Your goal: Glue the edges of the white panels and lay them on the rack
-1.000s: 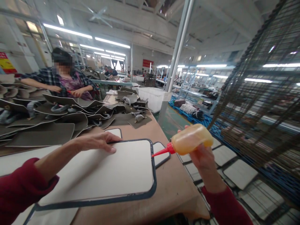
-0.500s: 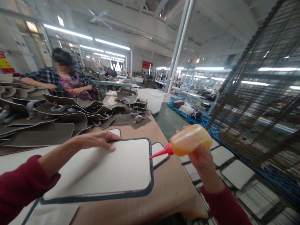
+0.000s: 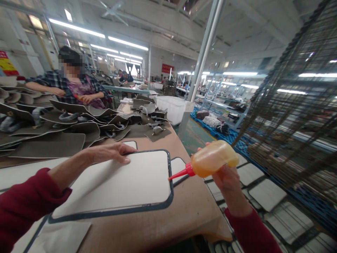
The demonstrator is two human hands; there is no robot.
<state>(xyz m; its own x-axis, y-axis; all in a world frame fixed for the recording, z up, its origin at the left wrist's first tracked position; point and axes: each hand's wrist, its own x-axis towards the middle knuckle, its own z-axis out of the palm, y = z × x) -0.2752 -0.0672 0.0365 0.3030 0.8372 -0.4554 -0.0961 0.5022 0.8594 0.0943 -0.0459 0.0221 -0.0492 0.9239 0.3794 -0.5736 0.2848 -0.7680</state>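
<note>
My left hand (image 3: 113, 153) pinches the far edge of a white panel (image 3: 126, 182) with rounded corners and a dark blue border, thumb on the white face. In my right hand (image 3: 226, 177) is a squeeze bottle (image 3: 214, 159) of amber liquid, tipped on its side with its red nozzle (image 3: 181, 173) pointing left. The nozzle's tip is at the border on the panel's right edge. Wet-looking shine shows along that border. Beneath and behind the panel lie other white panels (image 3: 177, 166) with the same dark edging.
Grey-brown bag pieces with handles (image 3: 79, 121) are heaped across the far side of the table (image 3: 147, 233). Behind them sits a co-worker (image 3: 79, 84). A metal post (image 3: 201, 52) and white bin (image 3: 172, 109) stand beyond. At right, a wire rack (image 3: 292, 88) rises near bordered panels (image 3: 267, 195).
The nozzle tip has moved slightly along the panel's right edge, toward me. My left hand keeps its hold, and the panel's far edge sits a little higher in view.
</note>
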